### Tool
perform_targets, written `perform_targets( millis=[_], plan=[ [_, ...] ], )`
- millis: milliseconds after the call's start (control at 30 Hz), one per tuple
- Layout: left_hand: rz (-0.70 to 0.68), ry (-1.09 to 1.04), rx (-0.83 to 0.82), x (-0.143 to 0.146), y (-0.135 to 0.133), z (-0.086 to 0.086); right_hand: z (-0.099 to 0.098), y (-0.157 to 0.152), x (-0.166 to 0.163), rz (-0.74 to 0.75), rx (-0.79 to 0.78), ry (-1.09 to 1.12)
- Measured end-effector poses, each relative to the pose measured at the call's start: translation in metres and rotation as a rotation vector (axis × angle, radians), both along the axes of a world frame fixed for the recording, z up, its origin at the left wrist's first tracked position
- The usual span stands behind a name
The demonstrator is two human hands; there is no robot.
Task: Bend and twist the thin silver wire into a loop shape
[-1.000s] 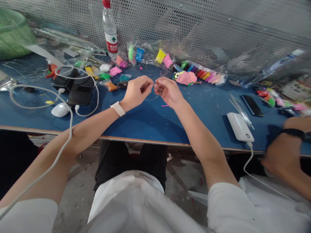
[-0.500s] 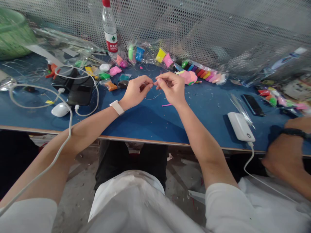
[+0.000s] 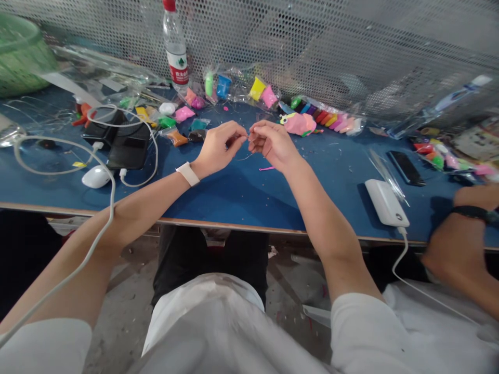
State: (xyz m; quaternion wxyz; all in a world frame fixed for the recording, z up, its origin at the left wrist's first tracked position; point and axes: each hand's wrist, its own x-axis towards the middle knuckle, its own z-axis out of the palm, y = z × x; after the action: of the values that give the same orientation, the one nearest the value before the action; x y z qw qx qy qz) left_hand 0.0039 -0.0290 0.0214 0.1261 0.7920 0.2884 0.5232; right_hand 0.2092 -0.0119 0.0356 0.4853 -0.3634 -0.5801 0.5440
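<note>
Above the blue table (image 3: 234,202), my left hand (image 3: 221,145) is closed in a pinch, thumb against fingers. My right hand (image 3: 276,146) meets it at the fingertips, its fingers also bent together. Whatever lies between the tips is too small to make out. A thin pale strand (image 3: 245,157) shows just below them; whether it is held I cannot tell. Under my right wrist lies a small purple plastic strip (image 3: 267,169) with a looped end. Beyond that hand rests a pink clay figure (image 3: 299,123) with a yellow head and a round eye.
Bagged coloured clay (image 3: 257,89) and a water bottle (image 3: 176,49) line the mesh back panel. Black devices (image 3: 128,145) with a looping white cable (image 3: 113,195) are at left. To the right lie a white power bank (image 3: 385,201), a phone (image 3: 406,167) and another person's arm (image 3: 463,234).
My right hand has turned at the wrist and its fingers have shifted at the meeting point. More of the pink figure's head and eye shows now. My left hand stays almost still.
</note>
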Motion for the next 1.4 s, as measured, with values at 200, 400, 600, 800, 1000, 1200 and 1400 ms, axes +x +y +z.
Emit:
perform_targets(
  millis=[200, 400, 600, 800, 1000, 1200, 1400],
  plan=[
    [-0.108, -0.056, -0.211, 0.0, 0.007, -0.008, 0.006, -0.016, 0.002, -0.137, 0.426, -0.25],
    [-0.277, 0.016, -0.24, -0.006, 0.017, -0.011, 0.009, -0.025, 0.007, -0.147, 0.55, -0.385],
    [-0.19, 0.074, -0.095, -0.008, 0.011, -0.001, 0.006, -0.014, 0.006, -0.134, 0.456, -0.235],
    [-0.116, 0.125, 0.009, -0.008, 0.007, 0.002, 0.008, -0.008, 0.007, -0.068, 0.285, -0.183],
    [-0.118, 0.078, -0.004, -0.005, 0.007, -0.001, 0.006, -0.005, 0.007, -0.068, 0.321, -0.18],
    [-0.227, -0.005, -0.241, -0.002, 0.01, -0.006, 0.001, -0.009, 0.002, -0.161, 0.64, -0.252],
    [-0.34, -0.055, -0.362, -0.001, 0.013, -0.01, 0.0, -0.015, 0.002, -0.176, 0.791, -0.347]
  ],
)
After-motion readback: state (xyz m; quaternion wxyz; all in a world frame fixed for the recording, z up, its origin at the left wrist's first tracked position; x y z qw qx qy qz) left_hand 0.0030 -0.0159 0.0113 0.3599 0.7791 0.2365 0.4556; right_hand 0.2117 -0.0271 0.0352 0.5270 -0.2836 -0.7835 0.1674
